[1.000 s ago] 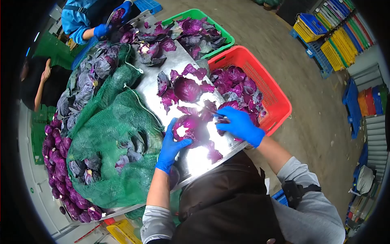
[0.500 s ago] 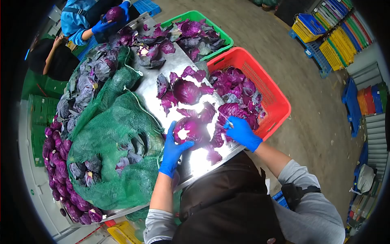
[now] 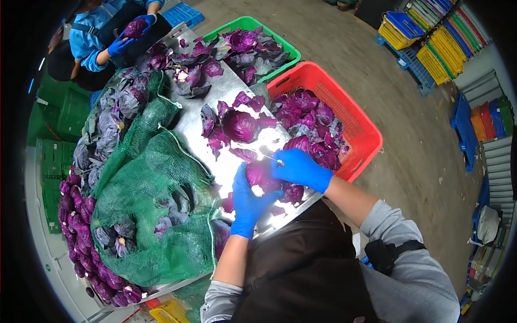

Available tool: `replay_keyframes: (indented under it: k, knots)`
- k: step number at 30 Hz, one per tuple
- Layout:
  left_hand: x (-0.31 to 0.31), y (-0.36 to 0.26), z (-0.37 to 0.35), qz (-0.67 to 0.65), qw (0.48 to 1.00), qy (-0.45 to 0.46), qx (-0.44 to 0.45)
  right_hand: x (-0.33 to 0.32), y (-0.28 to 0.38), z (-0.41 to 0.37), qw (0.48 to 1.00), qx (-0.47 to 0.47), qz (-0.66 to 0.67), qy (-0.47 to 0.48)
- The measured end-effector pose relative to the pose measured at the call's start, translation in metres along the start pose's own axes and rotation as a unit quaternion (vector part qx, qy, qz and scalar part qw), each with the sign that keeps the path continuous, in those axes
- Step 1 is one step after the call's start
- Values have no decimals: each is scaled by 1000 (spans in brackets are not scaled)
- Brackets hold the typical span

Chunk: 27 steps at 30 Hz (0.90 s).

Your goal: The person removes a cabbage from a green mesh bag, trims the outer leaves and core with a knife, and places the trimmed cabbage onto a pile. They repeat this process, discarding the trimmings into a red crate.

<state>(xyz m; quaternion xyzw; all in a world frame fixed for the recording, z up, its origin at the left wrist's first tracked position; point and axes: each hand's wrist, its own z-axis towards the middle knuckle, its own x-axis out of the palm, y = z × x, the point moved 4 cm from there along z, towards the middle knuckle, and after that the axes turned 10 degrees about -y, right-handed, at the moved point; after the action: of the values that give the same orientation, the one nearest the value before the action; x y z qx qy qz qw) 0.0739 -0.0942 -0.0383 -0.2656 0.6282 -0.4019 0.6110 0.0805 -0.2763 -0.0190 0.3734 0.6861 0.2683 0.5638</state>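
Observation:
A purple cabbage [image 3: 259, 173] with a pale cut stem rests at the near end of the metal table [image 3: 207, 116]. My left hand [image 3: 249, 204], in a blue glove, wraps around its left and near side. Above its right side is my right hand [image 3: 301, 169], also gloved, closed on a small knife [image 3: 279, 162] whose thin blade points up and left. Loose purple leaves lie around the cabbage, partly washed out by glare. Just beyond sits a larger cupped leaf piece [image 3: 240, 126].
A red crate [image 3: 358, 134] of leaves stands right of the table, a green crate [image 3: 293, 51] behind it. Green netting [image 3: 151, 215] with cabbages covers the left side, trimmed cabbages [image 3: 81, 226] beyond. A co-worker [image 3: 99, 35] holds a cabbage at the far end.
My right hand has moved left, from over the table's right edge to the cabbage. My left hand has shifted right and now covers more of it. The co-worker's hands have moved slightly.

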Motion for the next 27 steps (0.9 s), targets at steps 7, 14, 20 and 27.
replay_keyframes:
  k: [7, 14, 20, 27]
  knots:
    - [-14, -1, 2, -100, 991, 12, -85, -1, 6, -14, 987, -32, 154, -25]
    - [-18, 13, 2, -28, 997, 40, -53, 4, 22, -30, 990, -123, 6, -70]
    - [-1, 1, 8, -99, 987, -35, -124, 6, -12, -17, 986, -102, 106, -82]
    - [13, -20, 37, 62, 997, 11, -43, -4, 22, -42, 934, -152, -269, -178]
